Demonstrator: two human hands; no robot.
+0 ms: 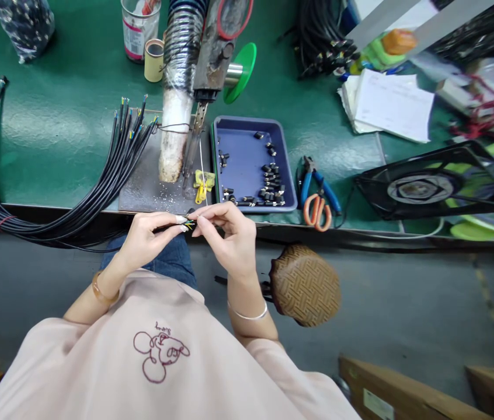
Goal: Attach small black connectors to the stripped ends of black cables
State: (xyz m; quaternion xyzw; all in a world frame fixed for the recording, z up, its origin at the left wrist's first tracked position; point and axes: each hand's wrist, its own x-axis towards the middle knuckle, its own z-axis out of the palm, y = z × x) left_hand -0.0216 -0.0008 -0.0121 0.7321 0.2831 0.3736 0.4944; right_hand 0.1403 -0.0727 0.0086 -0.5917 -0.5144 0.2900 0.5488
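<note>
My left hand (pixel 147 238) pinches a black cable end with thin colored wires (pixel 190 224) fanning out of it, just off the bench's front edge. Close against it, the fingertips of my right hand (pixel 229 236) are pressed together at the wires; whatever small part they hold is too small to tell. Above my hands, a soldering tool (pixel 198 122) points down beside a white-wrapped hose (pixel 174 134). A yellow clip (pixel 202 189) lies under its tip. Small black connectors (pixel 272 184) sit in a blue tray (pixel 289 169) at the right.
A bundle of black cables (pixel 76 204) curves along the left edge. Pliers (pixel 323 189) and orange-handled scissors (pixel 317 213) lie right of the tray, then a black fan (pixel 422 189). A cup (pixel 134 41) and a solder spool (pixel 247 73) stand behind. A stool (pixel 306 286) is below the bench.
</note>
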